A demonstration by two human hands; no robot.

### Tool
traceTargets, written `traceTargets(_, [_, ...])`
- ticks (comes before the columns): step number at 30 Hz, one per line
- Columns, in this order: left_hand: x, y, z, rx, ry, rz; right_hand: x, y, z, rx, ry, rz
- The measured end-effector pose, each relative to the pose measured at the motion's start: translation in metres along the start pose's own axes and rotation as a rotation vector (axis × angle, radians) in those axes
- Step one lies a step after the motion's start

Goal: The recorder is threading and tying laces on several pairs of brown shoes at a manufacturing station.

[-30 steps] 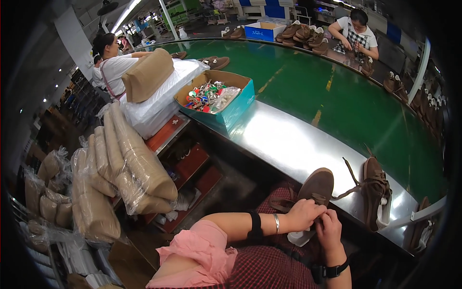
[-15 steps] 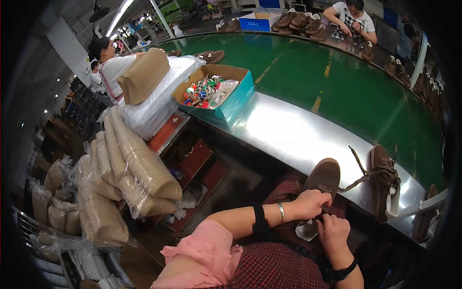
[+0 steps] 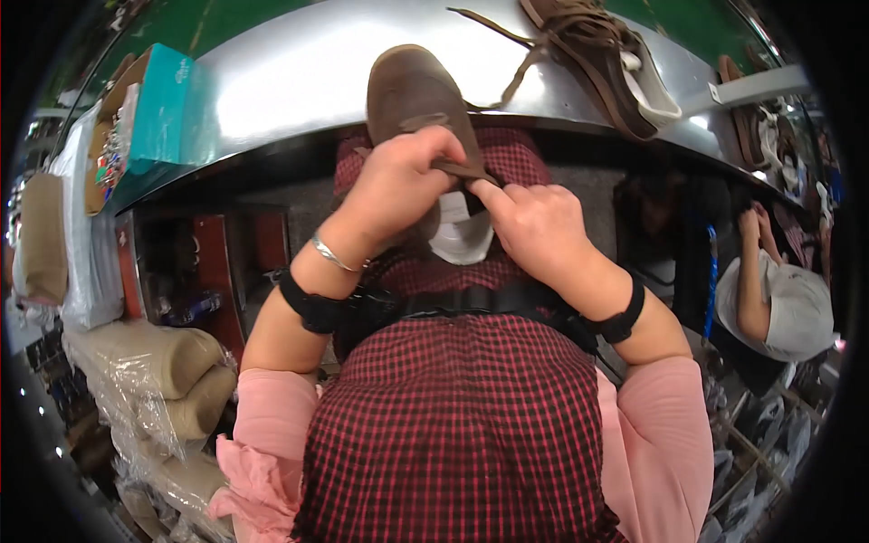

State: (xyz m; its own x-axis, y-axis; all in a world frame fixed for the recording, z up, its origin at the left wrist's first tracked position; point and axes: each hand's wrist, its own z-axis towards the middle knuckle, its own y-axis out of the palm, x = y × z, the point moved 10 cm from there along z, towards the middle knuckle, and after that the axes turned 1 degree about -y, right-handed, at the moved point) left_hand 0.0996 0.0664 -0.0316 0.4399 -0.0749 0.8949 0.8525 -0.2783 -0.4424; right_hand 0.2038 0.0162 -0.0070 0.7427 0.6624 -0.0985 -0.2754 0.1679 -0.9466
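A brown shoe (image 3: 415, 89) rests over my lap against the metal table edge, toe pointing away, its white lining showing at the heel opening. Across its top, a brown shoelace (image 3: 460, 170) is stretched between my two hands. My left hand (image 3: 398, 185) is closed in a pinch on the lace at the shoe's left side. From the right, my right hand (image 3: 534, 222) pinches the lace's other stretch near the opening. The lower lacing is partly hidden by my fingers. To the right, a second brown shoe (image 3: 602, 68) lies on the table with loose laces trailing left.
The shiny metal table (image 3: 290, 77) runs along the front, with a green belt behind. At left stand a teal box (image 3: 163, 109) of small metal pieces and plastic-wrapped beige bundles (image 3: 163, 362). A white bar (image 3: 760, 88) juts in at right; another person (image 3: 774, 303) sits beyond.
My view has tipped down and turned toward my lap, so the surroundings shift. Both hands stay at the shoe's laces, with a stretch of lace now visible between them.
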Motion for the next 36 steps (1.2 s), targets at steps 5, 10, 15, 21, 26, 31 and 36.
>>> traceTargets(5, [0.003, 0.017, 0.001, -0.100, 0.022, 0.034, 0.012, -0.003, -0.013, 0.056, 0.022, 0.010])
traceTargets(10, [0.005, 0.018, -0.002, -0.113, 0.023, 0.073, 0.011, -0.002, -0.016, 0.092, 0.017, 0.033])
traceTargets(15, [0.005, 0.014, 0.004, -0.151, 0.043, 0.125, -0.004, 0.000, -0.006, 0.090, -0.025, 0.028])
traceTargets(21, [-0.008, 0.019, 0.006, -0.321, -0.092, -0.157, -0.014, 0.017, 0.014, 0.045, -0.057, 0.010])
traceTargets(26, [-0.007, 0.018, 0.004, -0.250, -0.085, -0.126, -0.005, 0.016, 0.020, 0.056, 0.046, 0.163])
traceTargets(31, [0.016, -0.002, -0.014, 0.034, 0.260, 0.198, 0.017, 0.032, 0.006, -0.463, 0.340, 0.645])
traceTargets(36, [0.011, -0.039, -0.052, 0.124, 0.351, 0.303, 0.061, -0.031, -0.048, -0.400, 0.237, 0.458])
